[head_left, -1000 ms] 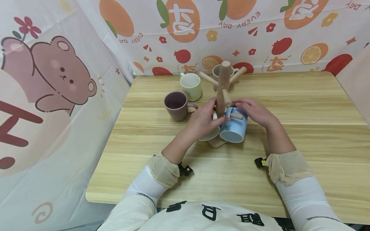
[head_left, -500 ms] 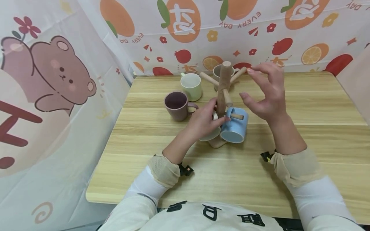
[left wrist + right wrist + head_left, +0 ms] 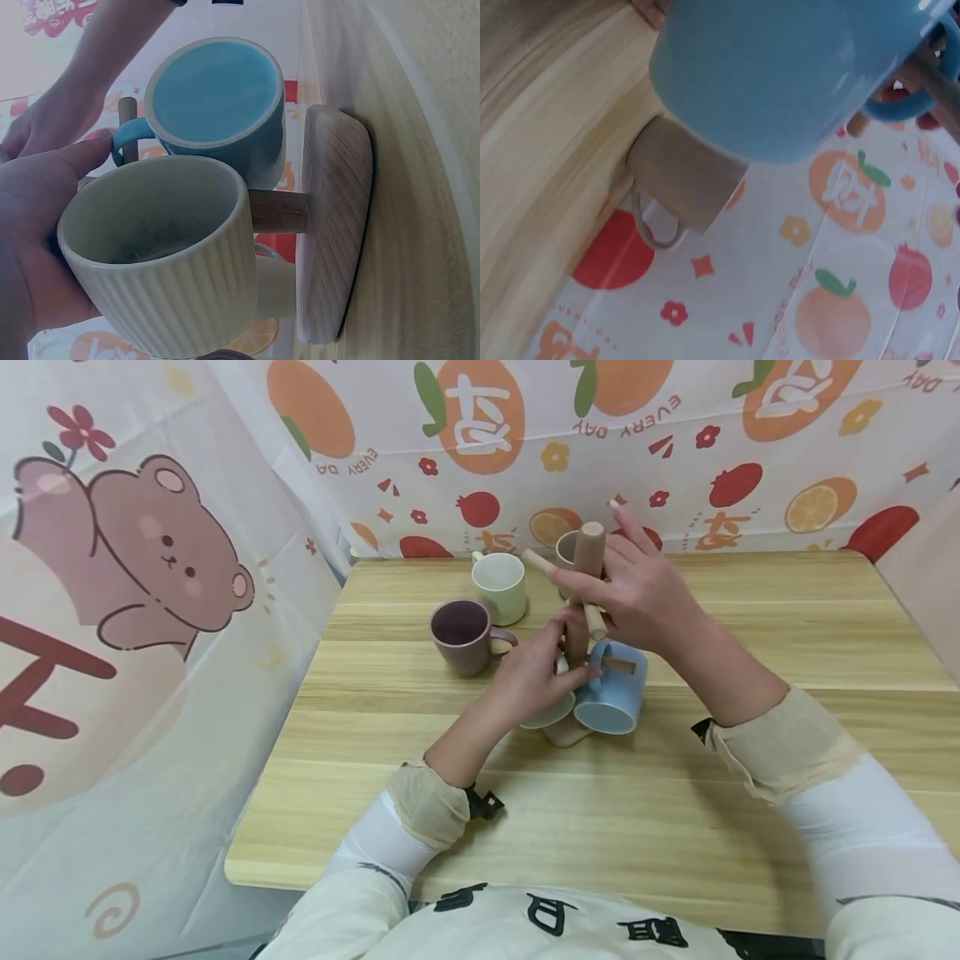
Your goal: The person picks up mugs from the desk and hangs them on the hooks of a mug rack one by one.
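A wooden mug tree (image 3: 590, 552) stands on the table, with angled pegs. Its lower post is gripped by my left hand (image 3: 528, 677), the thumb by the blue mug's handle. That blue mug (image 3: 612, 703) hangs tilted from a front peg, its handle round the wood. Beside it, partly behind my left hand, hangs a ribbed cream mug (image 3: 161, 285). Higher up, my right hand (image 3: 648, 597) grips the tree around its upper post and pegs, one finger crossing in front and another raised. The right wrist view shows the blue mug's side close up, but not the fingers.
A purple mug (image 3: 462, 639) and a pale green mug (image 3: 501, 589) stand upright left of the tree. Behind it is a greyish mug (image 3: 686, 176), partly hidden in the head view. A fruit-print cloth (image 3: 555, 410) hangs along the table's back edge.
My right hand has let go of the blue mug, lifted away with spread fingers, then moved left onto the upper mug tree. My left hand keeps its grip on the post.
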{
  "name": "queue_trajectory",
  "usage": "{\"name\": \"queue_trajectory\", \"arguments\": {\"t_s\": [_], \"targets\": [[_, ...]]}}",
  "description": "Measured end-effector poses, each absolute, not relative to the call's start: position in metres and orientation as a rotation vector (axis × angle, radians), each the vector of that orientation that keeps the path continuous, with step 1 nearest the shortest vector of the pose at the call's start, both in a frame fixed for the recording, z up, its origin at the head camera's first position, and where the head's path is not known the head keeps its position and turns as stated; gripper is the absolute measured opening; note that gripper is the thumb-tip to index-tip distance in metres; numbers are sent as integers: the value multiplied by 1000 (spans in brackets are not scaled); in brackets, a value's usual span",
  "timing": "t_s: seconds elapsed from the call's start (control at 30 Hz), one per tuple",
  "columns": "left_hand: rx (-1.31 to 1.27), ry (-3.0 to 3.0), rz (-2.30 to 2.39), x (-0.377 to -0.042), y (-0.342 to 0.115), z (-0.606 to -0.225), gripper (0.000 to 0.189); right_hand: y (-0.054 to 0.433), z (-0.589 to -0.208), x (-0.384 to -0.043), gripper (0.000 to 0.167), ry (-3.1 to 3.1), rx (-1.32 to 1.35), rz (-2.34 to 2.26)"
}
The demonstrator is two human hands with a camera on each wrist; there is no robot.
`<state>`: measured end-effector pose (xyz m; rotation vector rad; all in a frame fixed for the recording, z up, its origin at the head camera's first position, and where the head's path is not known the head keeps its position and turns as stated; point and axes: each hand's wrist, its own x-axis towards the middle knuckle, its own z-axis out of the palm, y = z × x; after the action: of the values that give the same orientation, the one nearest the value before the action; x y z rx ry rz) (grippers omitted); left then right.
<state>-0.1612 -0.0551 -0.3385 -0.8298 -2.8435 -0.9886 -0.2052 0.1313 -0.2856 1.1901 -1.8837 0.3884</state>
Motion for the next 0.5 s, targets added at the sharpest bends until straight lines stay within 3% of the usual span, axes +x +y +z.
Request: {"name": "queue_trajectory", "arguments": {"t_s": [0.17, 0.5], "targets": [[-831, -2849, -982, -162, -55, -339, 56, 126, -292, -207, 21, -1884, 1112, 372], [-854, -2799, -984, -162, -55, -341, 57, 120, -298, -213, 22, -1815, 1031, 379]]}}
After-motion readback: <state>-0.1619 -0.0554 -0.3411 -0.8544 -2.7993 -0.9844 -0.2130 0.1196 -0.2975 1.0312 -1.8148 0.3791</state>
